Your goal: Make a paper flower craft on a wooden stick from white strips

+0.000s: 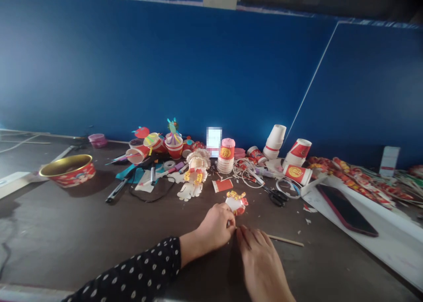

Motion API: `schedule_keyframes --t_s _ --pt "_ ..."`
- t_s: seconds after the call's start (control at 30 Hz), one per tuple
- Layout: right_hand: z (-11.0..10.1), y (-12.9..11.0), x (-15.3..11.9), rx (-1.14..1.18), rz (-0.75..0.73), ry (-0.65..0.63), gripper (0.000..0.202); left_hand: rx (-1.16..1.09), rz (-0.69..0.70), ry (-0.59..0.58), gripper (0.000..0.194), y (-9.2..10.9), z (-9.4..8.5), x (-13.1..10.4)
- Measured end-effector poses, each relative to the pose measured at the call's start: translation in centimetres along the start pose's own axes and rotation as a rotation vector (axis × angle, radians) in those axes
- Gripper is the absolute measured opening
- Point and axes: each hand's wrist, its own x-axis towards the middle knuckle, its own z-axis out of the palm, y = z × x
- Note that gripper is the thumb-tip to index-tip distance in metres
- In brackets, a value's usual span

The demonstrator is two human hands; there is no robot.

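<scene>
A thin wooden stick (287,240) lies on the dark table, its right part showing beyond my right hand (259,253). The fingers of that hand are together and bent down over the stick, hiding its middle. Close by on the left, my left hand (218,226) is closed in a pinch at the stick's other end; what lies inside its fingers is hidden. Just beyond its knuckles, and touching them in this view, is a white paper cutout (235,204) with red and yellow edges.
Black scissors (278,197) and a red paper piece (222,185) lie ahead. Decorated cups (174,148), stacked white cups (275,139) and a pink-topped cup stack (226,154) stand farther back. A gold-lined bowl (71,173) is left; a phone (346,210) rests in a white tray (385,249) right.
</scene>
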Motion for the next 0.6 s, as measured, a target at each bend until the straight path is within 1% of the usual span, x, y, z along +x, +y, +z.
schedule_keyframes --t_s 0.1,0.27,0.43,0.6 --pt "0.0 0.03 -0.25 0.004 -0.004 0.012 0.032 -0.005 -0.01 0.005 0.013 0.01 -0.06 -0.01" --pt "-0.49 -0.11 0.02 0.013 0.024 -0.03 0.033 -0.01 0.006 -0.014 0.01 -0.22 -0.15 -0.03" --pt "-0.56 -0.18 0.17 0.014 0.038 -0.049 0.03 0.001 -0.012 0.019 0.031 -0.12 -0.41 -0.06" --pt "-0.64 -0.19 0.37 -0.004 0.056 -0.076 0.03 -0.015 -0.001 0.025 0.032 -0.36 -0.27 0.05"
